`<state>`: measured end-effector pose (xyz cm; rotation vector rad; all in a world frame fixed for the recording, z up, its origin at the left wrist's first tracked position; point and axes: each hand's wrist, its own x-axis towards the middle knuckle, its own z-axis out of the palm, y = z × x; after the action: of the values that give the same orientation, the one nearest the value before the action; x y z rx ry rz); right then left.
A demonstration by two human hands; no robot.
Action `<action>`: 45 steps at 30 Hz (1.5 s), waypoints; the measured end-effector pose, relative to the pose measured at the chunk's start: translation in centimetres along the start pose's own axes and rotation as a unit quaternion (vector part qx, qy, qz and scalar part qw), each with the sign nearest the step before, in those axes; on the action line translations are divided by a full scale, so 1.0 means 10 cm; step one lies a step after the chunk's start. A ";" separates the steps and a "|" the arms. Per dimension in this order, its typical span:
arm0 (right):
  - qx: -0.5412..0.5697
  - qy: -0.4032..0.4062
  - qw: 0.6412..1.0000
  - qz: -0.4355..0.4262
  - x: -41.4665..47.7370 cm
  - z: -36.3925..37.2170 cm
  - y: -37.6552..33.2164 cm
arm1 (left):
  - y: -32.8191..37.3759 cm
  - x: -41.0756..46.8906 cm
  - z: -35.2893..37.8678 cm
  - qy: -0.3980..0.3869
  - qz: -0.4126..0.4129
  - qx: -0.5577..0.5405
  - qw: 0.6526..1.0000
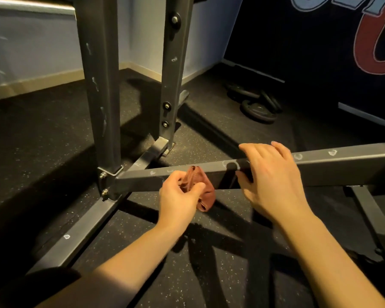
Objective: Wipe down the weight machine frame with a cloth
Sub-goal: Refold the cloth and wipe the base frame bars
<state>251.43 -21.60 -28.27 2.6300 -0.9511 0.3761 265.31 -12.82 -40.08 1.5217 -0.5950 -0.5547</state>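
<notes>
A dark grey steel weight machine frame (102, 90) fills the view, with two uprights and a low horizontal crossbar (342, 163) running right from the near upright's base. White chalky smudges dot the bar. My left hand (178, 201) grips a bunched reddish-brown cloth (203, 190) against the crossbar's near face. My right hand (271, 178) rests on top of the crossbar just to the right of the cloth, fingers spread over the far edge and thumb on the near face.
Black speckled rubber flooring (42, 141) lies under the frame. Several black weight plates (258, 105) lean in the far corner by a dark wall with painted lettering (376, 41). A floor rail (76, 238) runs toward me at the left, and a thin strut (373, 218) at the right.
</notes>
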 end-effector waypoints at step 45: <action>-0.050 -0.088 0.994 0.035 0.40 0.38 -0.36 | -0.52 0.20 -0.16 0.168 -0.005 0.057 0.984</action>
<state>257.27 -22.72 -31.08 2.5760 -1.0899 0.1117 268.09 -12.86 -45.20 1.6814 -0.3624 -0.2635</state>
